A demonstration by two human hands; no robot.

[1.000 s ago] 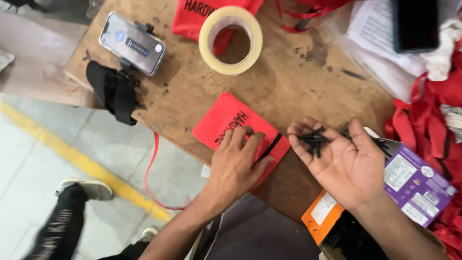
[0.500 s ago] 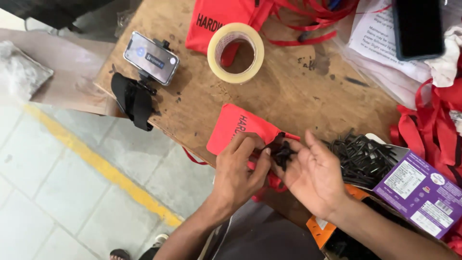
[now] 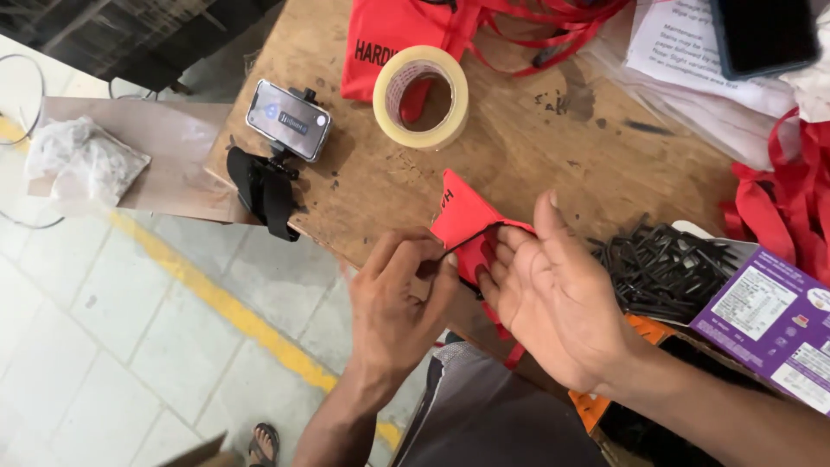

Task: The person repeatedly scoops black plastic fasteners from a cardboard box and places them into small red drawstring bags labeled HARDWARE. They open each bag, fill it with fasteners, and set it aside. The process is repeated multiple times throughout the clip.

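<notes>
A small red fabric pouch [image 3: 462, 216] with black lettering lies at the near edge of the wooden table [image 3: 536, 147]. My left hand [image 3: 398, 298] pinches the pouch's black-edged mouth and pulls it open. My right hand [image 3: 553, 298] is palm up beside it, with its fingertips tucked into the pouch's mouth and nothing visible on the palm. A heap of black screws [image 3: 661, 268] lies on an opened purple carton [image 3: 769, 320] just right of my right hand.
A roll of clear tape [image 3: 421, 95] and more red pouches [image 3: 389, 39] lie further back. A phone on a black stand [image 3: 288, 121] sits at the table's left edge. Papers and a dark phone [image 3: 761, 35] are at the back right, with red straps [image 3: 791, 203] to the right.
A second ago my right hand held a bunch of black screws above the table. It has moved left to the pouch, and the palm now shows empty. My left hand lifted the pouch's mouth.
</notes>
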